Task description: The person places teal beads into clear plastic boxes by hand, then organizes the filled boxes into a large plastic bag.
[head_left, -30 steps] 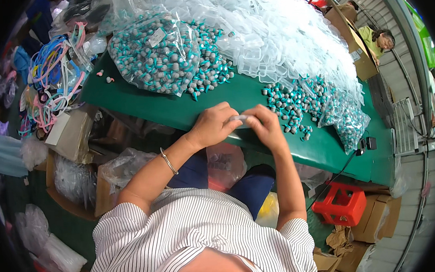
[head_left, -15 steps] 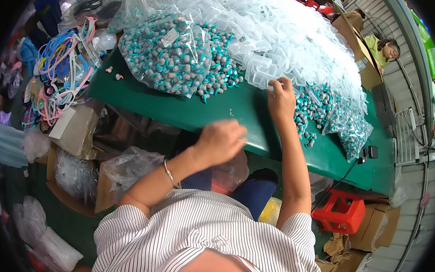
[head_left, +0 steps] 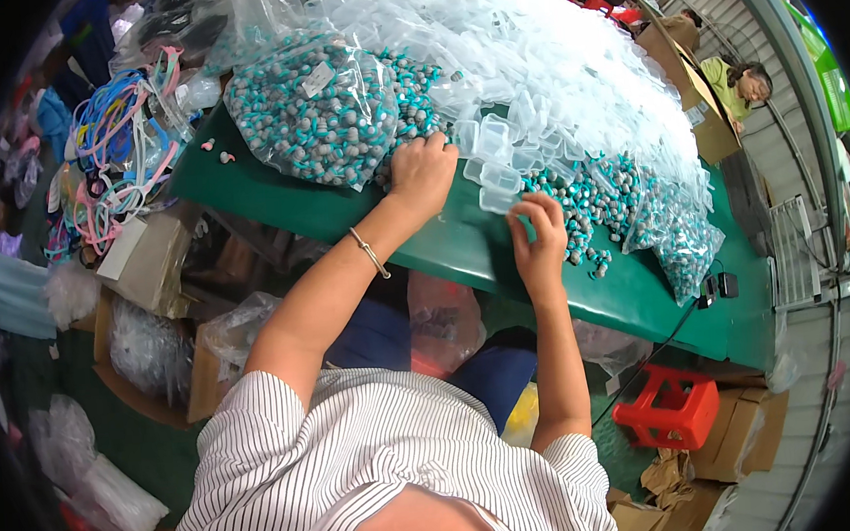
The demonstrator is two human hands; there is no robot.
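Note:
My left hand [head_left: 424, 175] reaches the near right edge of a heap of small grey and teal earplugs [head_left: 420, 112]. Its fingers are curled, and what is between them is hidden. A large clear bag full of similar earplugs [head_left: 304, 117] lies just left of it. My right hand [head_left: 540, 239] pinches the near edge of a small clear plastic box [head_left: 499, 201] above the green table [head_left: 463, 249]. More clear boxes [head_left: 491, 140] lie loose beyond it. To the right of this hand spreads a second heap of grey and teal earplugs [head_left: 601, 196].
A big mound of clear plastic boxes [head_left: 568, 52] covers the table's far side. A bag of earplugs [head_left: 687, 259] lies at the right, by a black plug with a cable [head_left: 726, 286]. Coloured straps [head_left: 116, 148] hang at the left. A red stool [head_left: 669, 408] stands below.
My left hand has moved forward and up to the left earplug heap. My right hand has come nearer to me, and a clear box now sits at its fingertips.

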